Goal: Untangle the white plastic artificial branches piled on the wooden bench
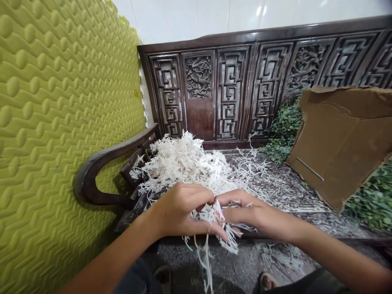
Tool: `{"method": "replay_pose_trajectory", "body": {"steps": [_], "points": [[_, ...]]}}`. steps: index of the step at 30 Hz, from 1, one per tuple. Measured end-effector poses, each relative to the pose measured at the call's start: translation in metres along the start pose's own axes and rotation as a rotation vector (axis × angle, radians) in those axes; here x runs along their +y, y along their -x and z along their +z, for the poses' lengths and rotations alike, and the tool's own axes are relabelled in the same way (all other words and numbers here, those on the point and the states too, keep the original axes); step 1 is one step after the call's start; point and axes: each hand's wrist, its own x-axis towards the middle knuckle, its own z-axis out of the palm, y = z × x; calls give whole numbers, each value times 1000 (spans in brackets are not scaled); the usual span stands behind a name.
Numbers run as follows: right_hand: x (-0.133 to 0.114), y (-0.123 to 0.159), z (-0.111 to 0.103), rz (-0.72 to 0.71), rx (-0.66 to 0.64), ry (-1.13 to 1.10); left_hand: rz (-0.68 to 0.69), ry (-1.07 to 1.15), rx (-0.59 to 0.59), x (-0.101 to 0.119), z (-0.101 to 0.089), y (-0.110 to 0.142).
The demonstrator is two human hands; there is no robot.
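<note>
Shredded white strands [218, 218], perhaps paper though the view cannot settle the material, bunch between the left hand [180, 212] and the right hand [241, 208], whose fingers close on them from both sides, almost meeting. Their tangled ends hang downward past the front edge of the carved wooden bench [199, 92], long axis roughly vertical, just before a larger heap [180, 159] on the seat.

- A heap of shredded strips [180, 163] is laid on the surface [294, 183], toward its left end.
- A carved panel [199, 77] is set behind the surface.
- A cardboard sheet [339, 139] is stood at the right, among leafy sprigs [283, 130].
- An armrest [92, 183] is placed left of the heap, before a padded wall [61, 122].
- A tuft of strips [214, 220] is held between the left hand [180, 212] and the right hand [245, 208], in front of the heap.
</note>
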Motion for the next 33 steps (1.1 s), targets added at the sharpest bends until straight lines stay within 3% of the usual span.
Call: {"method": "replay_pose_trajectory", "body": {"steps": [6, 13, 22, 33], "points": [[-2, 2, 4, 36, 20, 97, -46, -67, -49, 0, 2, 0], [-3, 3, 8, 52, 61, 128, -55, -184, -22, 5, 5, 1], [-5, 4, 6, -45, 22, 278, -14, -153, -116, 4, 5, 1], [-5, 2, 10, -54, 30, 227, 4, -291, -41, 0, 10, 3]]}}
